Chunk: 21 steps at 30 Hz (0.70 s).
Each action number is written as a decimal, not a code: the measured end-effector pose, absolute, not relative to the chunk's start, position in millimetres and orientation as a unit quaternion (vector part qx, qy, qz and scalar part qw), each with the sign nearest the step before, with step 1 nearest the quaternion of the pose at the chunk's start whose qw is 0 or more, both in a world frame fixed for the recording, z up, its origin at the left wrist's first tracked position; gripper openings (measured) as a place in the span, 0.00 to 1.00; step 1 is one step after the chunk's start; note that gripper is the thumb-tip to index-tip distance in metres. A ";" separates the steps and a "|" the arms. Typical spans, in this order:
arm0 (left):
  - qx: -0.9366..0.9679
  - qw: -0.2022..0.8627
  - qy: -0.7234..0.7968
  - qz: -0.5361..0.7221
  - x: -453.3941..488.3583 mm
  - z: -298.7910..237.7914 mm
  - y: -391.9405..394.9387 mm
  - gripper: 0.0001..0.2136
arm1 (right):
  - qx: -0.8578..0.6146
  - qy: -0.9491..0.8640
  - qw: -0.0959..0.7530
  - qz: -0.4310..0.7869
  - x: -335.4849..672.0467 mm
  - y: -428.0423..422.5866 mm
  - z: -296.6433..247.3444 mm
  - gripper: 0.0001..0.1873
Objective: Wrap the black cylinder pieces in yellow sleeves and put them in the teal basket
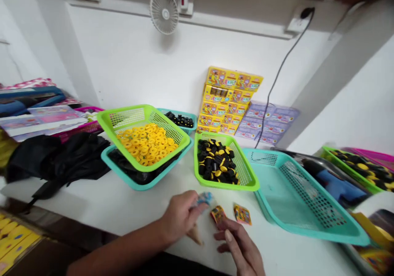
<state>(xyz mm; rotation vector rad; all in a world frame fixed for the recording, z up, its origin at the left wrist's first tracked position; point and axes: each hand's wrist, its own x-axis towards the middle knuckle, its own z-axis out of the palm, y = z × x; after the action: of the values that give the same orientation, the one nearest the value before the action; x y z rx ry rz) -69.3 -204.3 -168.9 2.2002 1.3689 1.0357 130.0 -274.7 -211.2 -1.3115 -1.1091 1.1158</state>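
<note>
My left hand (181,214) is closed on a small clear packet (205,199) with something blue inside. Under that hand a brownish pointed piece (195,234) shows, too blurred to name. My right hand (238,247) has its fingers apart, with the fingertips at the lower edge of a small orange-yellow printed packet (217,213); whether they touch it is hard to tell. A second printed packet (242,214) lies just to its right on the white table (283,253). Beyond the hands stands a green basket (250,181) of black and yellow cylindrical parts.
A green basket (106,118) of yellow ring-shaped pieces rests on a teal basket (135,185) holding dark items. At right stands a large teal basket (308,222). Yellow boxes (227,108) and purple boxes (267,120) are stacked against the wall. Black cloth (61,155) lies left.
</note>
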 end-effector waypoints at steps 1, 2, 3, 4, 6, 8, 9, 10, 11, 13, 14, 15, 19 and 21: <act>0.796 0.158 0.432 0.393 -58.9 -166.5 -211.5 0.15 | -0.502 -0.433 0.515 0.543 119.2 -269.5 -207.3 0.26; 0.820 0.133 0.375 0.411 -49.8 -164.2 -216.3 0.14 | -0.458 -0.400 0.516 0.604 110.3 -263.9 -204.5 0.29; 0.843 0.113 0.326 0.413 -42.6 -161.8 -218.9 0.12 | -0.420 -0.368 0.520 0.647 104.2 -258.4 -202.7 0.30; 0.856 0.103 0.298 0.409 -37.8 -159.1 -220.1 0.10 | -0.394 -0.341 0.526 0.673 101.3 -253.6 -202.0 0.28; 0.867 0.115 0.253 0.413 -35.8 -152.8 -220.3 0.08 | -0.375 -0.310 0.531 0.693 106.4 -248.3 -203.8 0.22; 0.860 0.158 0.216 0.435 -41.9 -146.6 -221.2 0.06 | -0.392 -0.322 0.525 0.684 124.2 -250.5 -208.7 0.16; 0.853 0.180 0.207 0.444 -46.7 -144.4 -222.1 0.07 | -0.417 -0.338 0.534 0.653 135.9 -254.5 -211.6 0.15; 0.845 0.198 0.210 0.449 -52.1 -143.3 -222.8 0.09 | -0.450 -0.354 0.555 0.603 148.2 -260.0 -214.7 0.14; 0.838 0.213 0.226 0.448 -57.6 -143.7 -223.1 0.10 | -0.486 -0.362 0.582 0.543 160.2 -266.5 -217.8 0.13; 0.834 0.237 0.276 0.415 -67.0 -150.3 -220.9 0.09 | -0.555 -0.347 0.633 0.413 181.1 -279.9 -224.7 0.13; 0.840 0.248 0.295 0.382 -70.3 -156.7 -218.4 0.10 | -0.590 -0.344 0.647 0.339 189.7 -285.4 -229.0 0.14; 0.850 0.252 0.308 0.344 -72.4 -164.9 -215.3 0.12 | -0.622 -0.351 0.648 0.264 197.0 -289.4 -234.3 0.15; 0.911 0.187 0.286 0.231 -69.9 -207.5 -204.5 0.14 | -0.714 -0.467 0.521 -0.030 216.0 -290.5 -260.7 0.14; 0.923 0.158 0.267 0.229 -66.2 -226.4 -203.4 0.14 | -0.722 -0.493 0.480 -0.071 217.7 -286.8 -270.8 0.12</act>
<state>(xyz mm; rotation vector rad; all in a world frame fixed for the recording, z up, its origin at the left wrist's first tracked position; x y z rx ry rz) -66.2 -203.4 -226.4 2.6393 0.7645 0.6551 217.7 -286.8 -270.8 -1.7611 -1.2034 -0.1726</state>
